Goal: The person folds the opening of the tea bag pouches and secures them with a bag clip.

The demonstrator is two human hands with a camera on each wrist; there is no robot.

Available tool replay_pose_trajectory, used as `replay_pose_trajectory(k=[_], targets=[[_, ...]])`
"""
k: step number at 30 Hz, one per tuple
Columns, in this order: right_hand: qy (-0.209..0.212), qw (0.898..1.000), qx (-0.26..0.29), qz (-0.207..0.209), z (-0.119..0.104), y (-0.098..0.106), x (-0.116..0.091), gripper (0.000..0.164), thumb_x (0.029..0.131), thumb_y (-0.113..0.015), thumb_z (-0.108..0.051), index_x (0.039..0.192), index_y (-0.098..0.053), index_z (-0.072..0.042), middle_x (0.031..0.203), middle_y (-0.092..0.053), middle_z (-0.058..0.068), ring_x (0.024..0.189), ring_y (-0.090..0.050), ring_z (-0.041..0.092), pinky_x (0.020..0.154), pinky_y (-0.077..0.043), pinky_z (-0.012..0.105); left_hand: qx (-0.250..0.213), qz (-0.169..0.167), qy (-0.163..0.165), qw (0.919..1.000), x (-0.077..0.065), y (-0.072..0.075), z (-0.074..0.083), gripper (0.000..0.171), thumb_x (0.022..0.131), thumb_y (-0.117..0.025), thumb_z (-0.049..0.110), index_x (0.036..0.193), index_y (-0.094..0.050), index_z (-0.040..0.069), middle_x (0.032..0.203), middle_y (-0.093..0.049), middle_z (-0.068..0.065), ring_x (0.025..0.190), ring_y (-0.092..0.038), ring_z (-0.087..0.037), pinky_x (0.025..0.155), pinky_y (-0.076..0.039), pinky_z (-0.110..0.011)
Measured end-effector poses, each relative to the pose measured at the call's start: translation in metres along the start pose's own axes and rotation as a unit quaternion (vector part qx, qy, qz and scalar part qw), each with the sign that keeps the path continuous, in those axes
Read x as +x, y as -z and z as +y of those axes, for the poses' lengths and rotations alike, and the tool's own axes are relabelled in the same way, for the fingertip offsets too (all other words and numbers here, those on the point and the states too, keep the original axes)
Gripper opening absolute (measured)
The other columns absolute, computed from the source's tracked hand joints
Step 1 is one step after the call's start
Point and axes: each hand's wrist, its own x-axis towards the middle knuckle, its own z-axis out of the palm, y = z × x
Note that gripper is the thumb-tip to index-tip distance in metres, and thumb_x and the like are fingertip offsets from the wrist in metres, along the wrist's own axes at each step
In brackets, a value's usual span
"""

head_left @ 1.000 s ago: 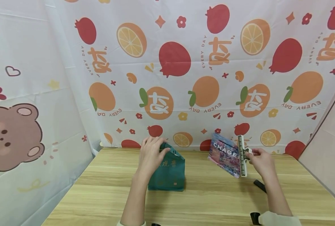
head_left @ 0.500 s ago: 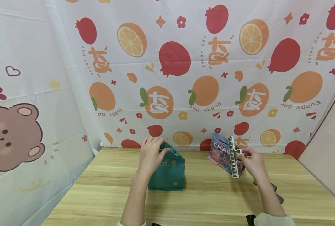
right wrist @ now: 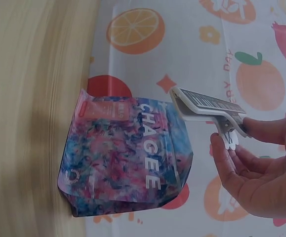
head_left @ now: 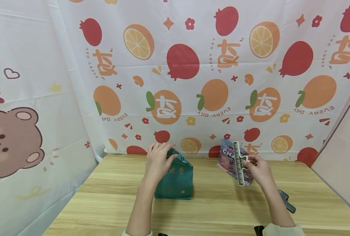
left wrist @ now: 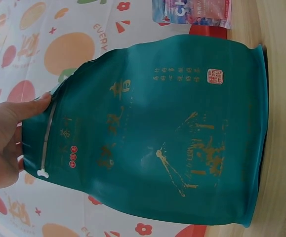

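Note:
My left hand [head_left: 158, 162] grips the folded top of a dark green tea bag [head_left: 176, 183], which stands upright on the table. In the left wrist view, the thumb [left wrist: 38, 106] lies over the bag's upper end, beside a pale tie strip [left wrist: 48, 138]. My right hand [head_left: 260, 170] pinches the handles of a long white bag clip [head_left: 238, 164] with a piano-key pattern. From the right wrist, the clip [right wrist: 209, 104] shows its jaws slightly parted, just off the top of a blue-pink CHAGEE pouch [right wrist: 115, 158]. That pouch stands tilted behind the clip in the head view.
A dark grey T-shaped object [head_left: 287, 201] lies on the wooden table [head_left: 216, 213], right of my right forearm. A fruit-print cloth [head_left: 192, 98] hangs behind the table, and a bear-print cloth [head_left: 54, 157] hangs at the left.
My right hand has carried the clip leftward, so it now overlaps the middle of the CHAGEE pouch in the head view. The left hand and green bag have stayed put.

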Motion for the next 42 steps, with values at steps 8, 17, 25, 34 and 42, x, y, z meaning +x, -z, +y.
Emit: replay_pose_trajectory(k=[8, 17, 25, 34, 42], targets=[[0.001, 1.0, 0.02, -0.008, -0.005, -0.003, -0.001, 0.037, 0.09, -0.058, -0.013, 0.118, -0.052, 0.009, 0.099, -0.056, 0.019, 0.086, -0.052, 0.025, 0.063, -0.044, 0.024, -0.004, 0.001, -0.001, 1.0, 0.0, 0.001, 0.001, 0.026, 0.073, -0.078, 0.022, 0.092, -0.066, 0.009, 0.092, -0.065, -0.003, 0.092, -0.051, -0.024, 0.095, -0.032, -0.043], [0.029, 0.996, 0.081, -0.035, -0.016, -0.014, -0.004, 0.033, 0.09, -0.059, -0.012, 0.116, -0.053, 0.008, 0.101, -0.056, 0.018, 0.079, -0.054, 0.017, 0.062, -0.049, 0.022, -0.004, 0.005, -0.003, 1.0, 0.0, 0.0, 0.0, 0.025, 0.073, -0.078, 0.021, 0.092, -0.067, 0.01, 0.092, -0.065, -0.003, 0.091, -0.051, -0.023, 0.095, -0.032, -0.043], [0.043, 0.989, 0.128, -0.055, -0.025, -0.019, -0.008, 0.038, 0.091, -0.059, -0.017, 0.121, -0.052, 0.005, 0.105, -0.054, 0.018, 0.081, -0.05, 0.016, 0.064, -0.05, 0.024, -0.011, -0.001, 0.001, 0.9999, -0.001, 0.0, 0.001, 0.023, 0.074, -0.077, 0.02, 0.093, -0.066, 0.01, 0.095, -0.066, -0.005, 0.093, -0.051, -0.024, 0.095, -0.031, -0.042], [0.075, 0.987, 0.128, -0.067, -0.033, -0.034, -0.008, 0.037, 0.091, -0.059, -0.018, 0.122, -0.052, 0.001, 0.108, -0.055, 0.016, 0.086, -0.055, 0.02, 0.068, -0.048, 0.025, -0.011, -0.002, 0.003, 0.9999, -0.001, 0.0, 0.0, 0.024, 0.074, -0.077, 0.02, 0.093, -0.066, 0.01, 0.095, -0.066, -0.006, 0.093, -0.051, -0.024, 0.096, -0.031, -0.042], [0.102, 0.983, 0.145, -0.056, -0.039, -0.043, -0.011, 0.031, 0.089, -0.061, -0.009, 0.117, -0.055, 0.003, 0.099, -0.057, 0.015, 0.083, -0.056, 0.02, 0.066, -0.049, 0.024, -0.003, -0.001, 0.002, 1.0, -0.001, 0.001, 0.0, 0.024, 0.074, -0.077, 0.02, 0.093, -0.066, 0.01, 0.093, -0.065, -0.003, 0.092, -0.051, -0.023, 0.095, -0.031, -0.042]])
